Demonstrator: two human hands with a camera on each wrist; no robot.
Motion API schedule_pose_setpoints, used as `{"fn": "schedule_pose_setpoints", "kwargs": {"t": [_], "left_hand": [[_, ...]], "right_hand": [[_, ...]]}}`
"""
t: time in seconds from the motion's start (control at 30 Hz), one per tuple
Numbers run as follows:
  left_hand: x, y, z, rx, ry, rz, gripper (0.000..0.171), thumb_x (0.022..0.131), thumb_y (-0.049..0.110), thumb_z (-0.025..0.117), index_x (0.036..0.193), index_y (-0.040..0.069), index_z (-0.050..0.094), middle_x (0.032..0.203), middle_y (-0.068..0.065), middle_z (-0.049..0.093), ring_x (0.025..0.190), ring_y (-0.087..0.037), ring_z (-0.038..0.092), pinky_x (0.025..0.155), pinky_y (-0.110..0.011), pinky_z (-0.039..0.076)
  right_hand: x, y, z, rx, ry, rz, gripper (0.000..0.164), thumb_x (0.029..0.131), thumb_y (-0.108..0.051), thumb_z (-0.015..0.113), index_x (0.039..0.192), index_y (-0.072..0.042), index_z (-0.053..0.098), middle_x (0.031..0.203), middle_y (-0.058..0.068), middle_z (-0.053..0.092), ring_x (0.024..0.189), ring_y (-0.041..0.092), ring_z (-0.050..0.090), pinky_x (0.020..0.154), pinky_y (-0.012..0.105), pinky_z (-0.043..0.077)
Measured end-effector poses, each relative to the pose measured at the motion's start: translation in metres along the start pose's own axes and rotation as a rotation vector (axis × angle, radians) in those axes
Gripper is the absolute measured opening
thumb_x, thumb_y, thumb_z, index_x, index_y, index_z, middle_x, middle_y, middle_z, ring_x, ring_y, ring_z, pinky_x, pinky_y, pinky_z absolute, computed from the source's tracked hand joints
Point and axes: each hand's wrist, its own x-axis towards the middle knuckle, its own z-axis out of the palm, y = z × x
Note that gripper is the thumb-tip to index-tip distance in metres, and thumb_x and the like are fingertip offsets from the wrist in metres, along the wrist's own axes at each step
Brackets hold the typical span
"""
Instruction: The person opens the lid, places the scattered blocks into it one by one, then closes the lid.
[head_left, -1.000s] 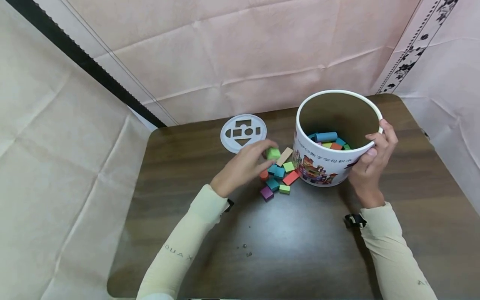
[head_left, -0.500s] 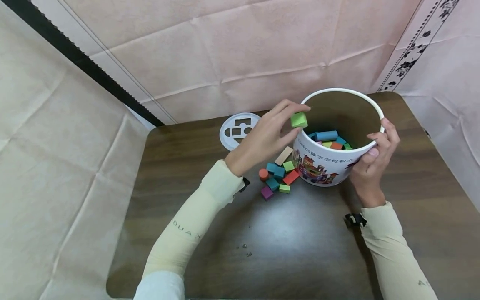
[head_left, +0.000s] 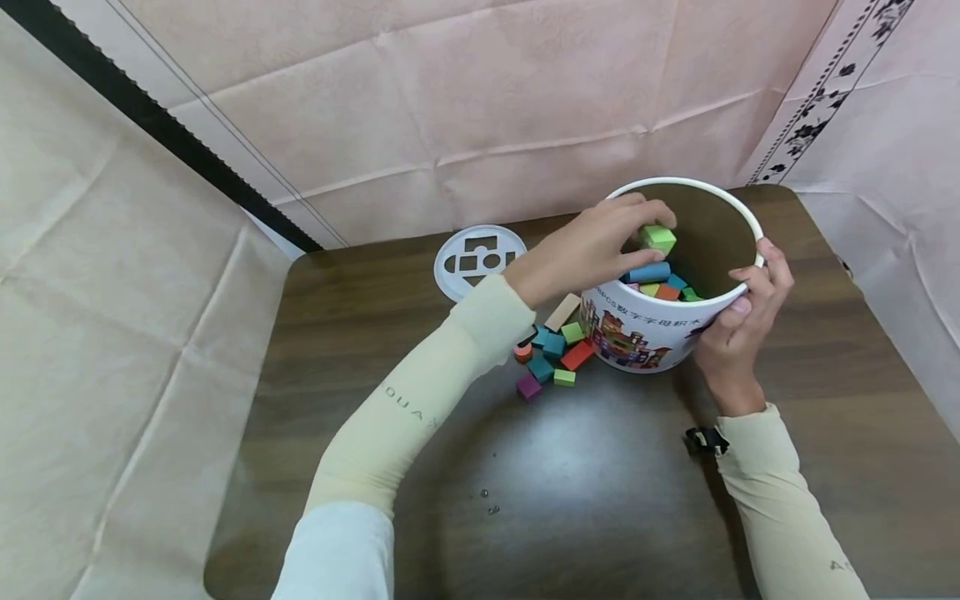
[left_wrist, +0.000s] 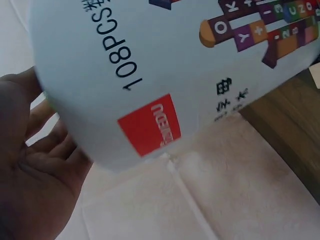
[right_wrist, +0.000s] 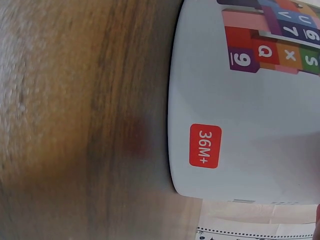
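Note:
My left hand (head_left: 592,246) reaches over the left rim of a white printed bucket (head_left: 637,333) and pinches a light green block (head_left: 658,239) inside its mouth. Below that block lie a blue cylinder (head_left: 648,273), an orange block (head_left: 667,292) and other coloured blocks in the bucket. My right hand (head_left: 738,333) grips the bucket's right side, fingers over the rim and thumb outside. In the left wrist view the bucket wall (left_wrist: 100,125) covers most of the left hand's fingers and the block. The right wrist view shows the bucket's lower side (right_wrist: 240,110) close to the tabletop.
Several loose blocks lie left of the bucket, among them a purple block (head_left: 528,387), a red block (head_left: 577,355) and a tan block (head_left: 562,312). A white lid with shaped holes (head_left: 450,283) lies behind them on the brown table (head_left: 360,350). Cloth walls (head_left: 420,108) enclose the table.
My left hand has lifted the light green block from beside the pile and carried it right, over the rim into the bucket's mouth. The right hand has kept its grip.

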Motion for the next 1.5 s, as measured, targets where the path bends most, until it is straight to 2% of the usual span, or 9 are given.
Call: {"fn": "schedule_pose_setpoints", "kwargs": {"t": [0.17,0.33,0.43,0.6,0.77,0.9,1.2,1.3,1.5], "left_hand": [[0.029,0.004,0.004,0.08,-0.222,-0.026,0.035,0.093,0.032,0.063,0.123,0.014,0.061,0.111,0.004,0.06,0.095,-0.007,0.052,0.082,-0.017,0.041],[0.045,0.013,0.01,0.176,-0.509,-0.203,0.039,0.091,0.03,0.066,0.128,0.022,0.061,0.122,0.003,0.058,0.104,-0.012,0.052,0.084,-0.025,0.047],[0.05,0.013,0.016,0.218,-0.585,-0.264,0.042,0.09,0.031,0.066,0.131,0.026,0.057,0.123,0.005,0.055,0.106,-0.012,0.05,0.084,-0.027,0.047],[0.058,0.005,0.021,0.157,-0.528,-0.224,0.037,0.093,0.027,0.062,0.13,0.023,0.059,0.124,0.004,0.058,0.106,-0.01,0.051,0.09,-0.025,0.044],[0.057,0.001,0.019,-0.023,-0.294,0.012,0.027,0.097,0.022,0.056,0.121,0.013,0.065,0.116,0.003,0.063,0.101,-0.005,0.054,0.089,-0.015,0.04],[0.034,0.0,0.014,-0.043,-0.039,0.101,0.022,0.098,0.023,0.053,0.114,0.015,0.066,0.111,0.005,0.061,0.098,-0.004,0.051,0.087,-0.011,0.037],[-0.062,-0.035,0.012,-0.268,0.313,-0.04,0.018,0.096,0.025,0.058,0.11,0.018,0.068,0.103,0.009,0.058,0.09,-0.006,0.049,0.079,-0.021,0.044],[-0.085,-0.056,0.019,-0.246,0.227,-0.069,0.019,0.096,0.024,0.059,0.112,0.017,0.066,0.101,0.009,0.058,0.088,-0.005,0.051,0.077,-0.021,0.045],[-0.12,-0.092,0.049,-0.094,-0.135,-0.142,0.027,0.095,0.019,0.06,0.121,0.012,0.064,0.113,0.001,0.06,0.098,-0.008,0.053,0.085,-0.021,0.045]], "right_hand": [[0.003,-0.002,0.0,0.004,0.014,-0.013,0.064,0.096,-0.062,0.034,0.095,0.001,0.047,0.131,0.014,0.044,0.125,0.03,0.043,0.108,0.046,0.031],[0.001,0.001,-0.001,-0.01,0.023,-0.021,0.063,0.096,-0.062,0.034,0.096,0.0,0.047,0.13,0.014,0.045,0.124,0.03,0.043,0.107,0.046,0.032],[-0.001,0.002,0.0,-0.016,0.02,-0.019,0.064,0.096,-0.062,0.034,0.096,0.001,0.047,0.131,0.014,0.045,0.124,0.031,0.043,0.107,0.046,0.032],[0.001,0.001,0.004,0.006,0.025,-0.021,0.065,0.096,-0.063,0.034,0.096,0.001,0.047,0.131,0.015,0.044,0.124,0.031,0.043,0.107,0.047,0.032],[0.003,0.0,0.004,0.002,0.056,-0.014,0.065,0.095,-0.063,0.034,0.095,0.0,0.047,0.13,0.014,0.045,0.123,0.03,0.043,0.107,0.044,0.032],[0.001,-0.001,0.004,0.001,0.065,-0.012,0.064,0.095,-0.062,0.034,0.095,0.001,0.046,0.129,0.014,0.045,0.122,0.03,0.044,0.106,0.044,0.034],[-0.001,-0.003,0.004,0.027,0.07,-0.029,0.062,0.095,-0.061,0.036,0.095,-0.001,0.049,0.127,0.016,0.046,0.12,0.034,0.045,0.105,0.048,0.034],[0.0,0.001,0.004,0.027,0.073,-0.029,0.064,0.095,-0.062,0.036,0.096,0.001,0.049,0.128,0.016,0.046,0.121,0.034,0.045,0.105,0.048,0.034],[-0.001,0.005,0.004,0.028,0.078,-0.016,0.065,0.094,-0.062,0.037,0.095,0.002,0.05,0.13,0.015,0.047,0.122,0.032,0.045,0.106,0.047,0.033]]}}
